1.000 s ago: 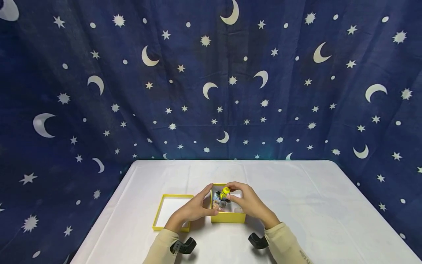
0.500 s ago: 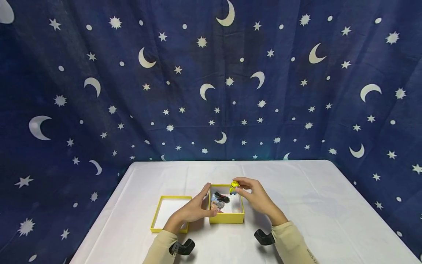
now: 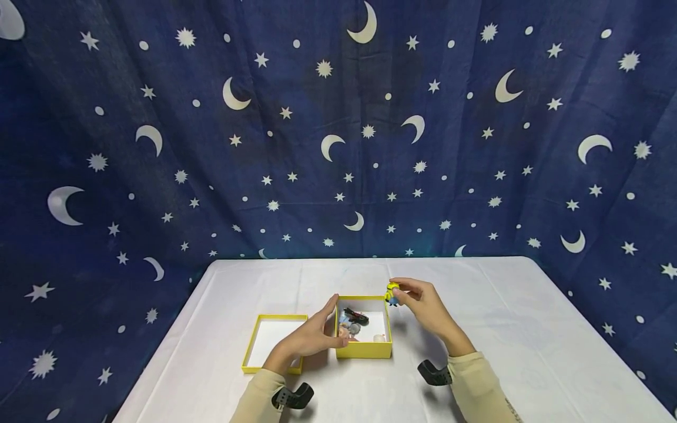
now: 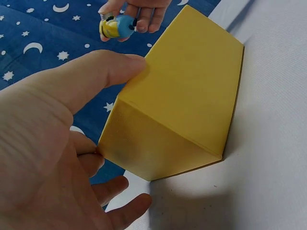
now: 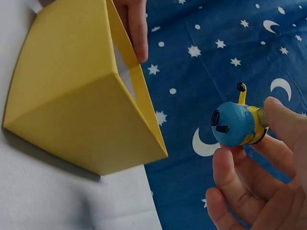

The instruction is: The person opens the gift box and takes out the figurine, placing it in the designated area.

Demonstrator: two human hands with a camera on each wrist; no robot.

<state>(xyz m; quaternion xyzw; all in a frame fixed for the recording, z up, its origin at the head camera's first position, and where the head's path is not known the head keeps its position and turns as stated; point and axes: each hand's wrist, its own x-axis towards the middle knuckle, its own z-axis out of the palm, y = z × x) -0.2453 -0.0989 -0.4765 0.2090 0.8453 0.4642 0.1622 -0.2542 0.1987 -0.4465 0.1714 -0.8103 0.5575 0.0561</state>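
In my right hand (image 3: pixel 431 308) is a small Minion figurine (image 3: pixel 392 294), yellow with blue overalls, pinched between thumb and fingers. It hangs above the table, just beyond the back right corner of an open yellow box (image 3: pixel 364 351). The right wrist view has the figurine (image 5: pixel 235 123) with its feet toward the camera. My left hand (image 3: pixel 312 338) holds the box by its left side, thumb on the front rim and fingers toward the back corner. Inside lie a dark object (image 3: pixel 356 317), a grey one (image 3: pixel 354 329) and a small whitish one (image 3: pixel 379 338).
A shallow yellow-edged lid (image 3: pixel 275 338), white inside, lies left of the box on the white-covered table (image 3: pixel 476 329). Behind the table hangs a dark blue curtain (image 3: pixel 296 147) with moons and stars.
My right hand has lifted the Minion figurine out of the box and carried it right and back, past the rim. My left hand has stayed on the box.
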